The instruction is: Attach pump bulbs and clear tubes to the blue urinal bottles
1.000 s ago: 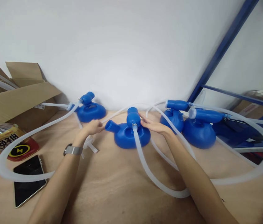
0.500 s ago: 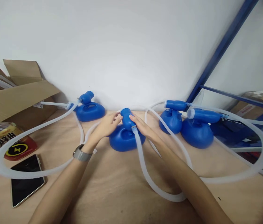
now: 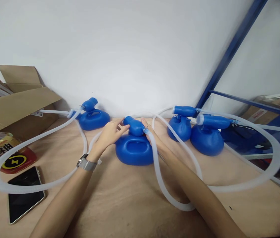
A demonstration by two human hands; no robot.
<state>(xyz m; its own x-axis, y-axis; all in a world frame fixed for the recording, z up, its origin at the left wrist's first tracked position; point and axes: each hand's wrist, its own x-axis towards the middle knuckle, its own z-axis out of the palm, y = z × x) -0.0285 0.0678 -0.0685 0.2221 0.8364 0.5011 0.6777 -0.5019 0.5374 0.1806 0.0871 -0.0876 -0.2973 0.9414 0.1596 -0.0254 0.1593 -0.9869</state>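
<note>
A blue plastic urinal bottle (image 3: pixel 135 157) stands upright on the table in front of me. Its tube-shaped head (image 3: pixel 136 127) lies crosswise over the handle, with a clear hose (image 3: pixel 158 172) clamped to the right end. My left hand (image 3: pixel 112 132) is curled at the head's left end, thumb and fingers about its rim. Around the right side, behind the hose joint, my right hand (image 3: pixel 152 132) rests against the bottle; its fingers are partly hidden. Similar urinal bottles stand back left (image 3: pixel 94 119) and at the right (image 3: pixel 207 140), with another (image 3: pixel 179 129) beside the latter.
Long clear hoses (image 3: pixel 277 158) loop over the table (image 3: pixel 120 205). To the left are an open cardboard box (image 3: pixel 18 102), a bottle with a red and yellow label (image 3: pixel 13 155) and a phone (image 3: pixel 25 205) under a hose. A blue metal rack (image 3: pixel 229 56) rises at the right.
The bottle's head has turned so its hose end points right instead of toward me. My right hand has moved from the head's top to behind the hose joint. The view has shifted slightly.
</note>
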